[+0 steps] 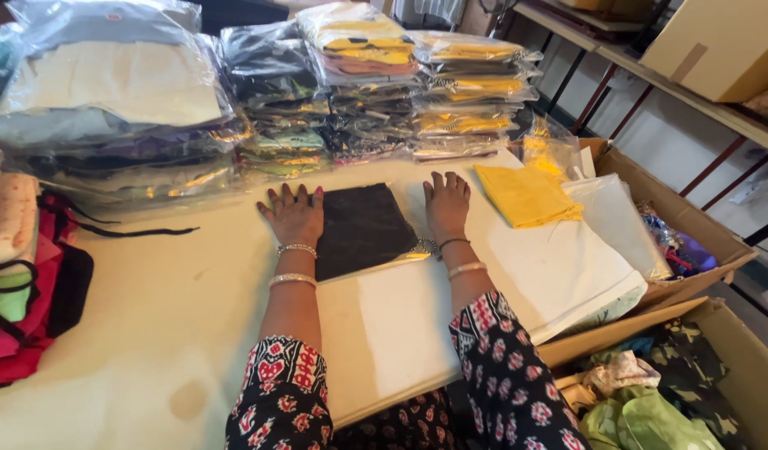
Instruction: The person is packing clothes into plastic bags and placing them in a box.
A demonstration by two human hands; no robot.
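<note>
At table centre, left hand (294, 215) lies flat, fingers spread, gripping nothing, touching the left edge of a folded black cloth (360, 228); right hand (446, 204) rests likewise, open and empty, at its right edge; folded yellow cloth (525, 195) beyond.

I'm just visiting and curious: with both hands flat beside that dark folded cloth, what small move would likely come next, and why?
Probably pressing inward to square up the dark folded cloth. The left hand and right hand lie flat, fingers spread, at its two sides, gripping nothing, and it sits on a white sheet.
</note>
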